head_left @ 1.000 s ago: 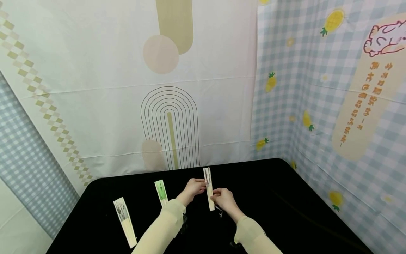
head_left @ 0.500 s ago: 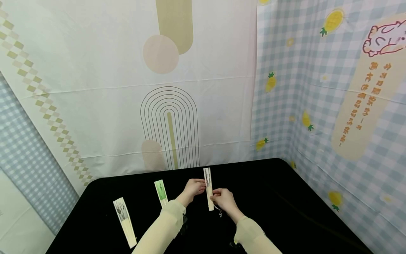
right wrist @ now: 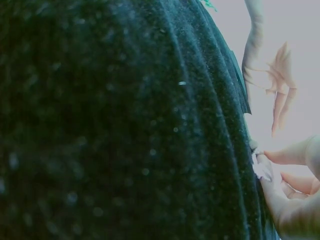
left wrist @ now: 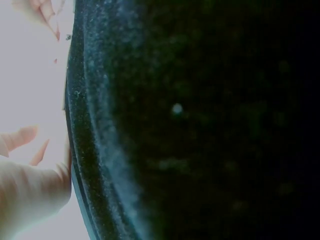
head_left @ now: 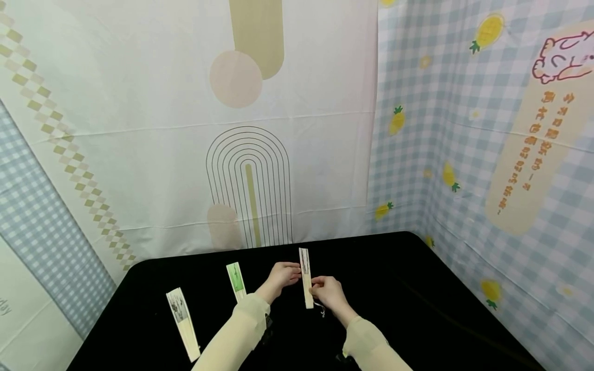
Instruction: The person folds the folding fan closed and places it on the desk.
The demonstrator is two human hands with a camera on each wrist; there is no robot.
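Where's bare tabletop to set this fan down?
Bare black table lies right of the right hand, out to the checked wall. The left is crowded: the green fan and grey-printed fan lie beside the left hand. Both hands grip the held fan.

The head view is evenly, softly lit and sharp, with bending at the edges. Both wrist views (mostly dark cloth) are blurred, their bright backgrounds overexposed.

Table [head_left: 417, 309]: three folded fans in a row. Left fan [head_left: 183, 324] nearest the front left edge. Middle fan [head_left: 236, 281] farther back, to its right, just left of the left sleeve. Right fan [head_left: 305, 277] farthest back, at table centre, between the left hand [head_left: 282, 275] and the right hand [head_left: 327, 292], both touching it. Backdrop cloth [head_left: 185, 129] behind the table; second cloth [head_left: 487, 154] to its right.
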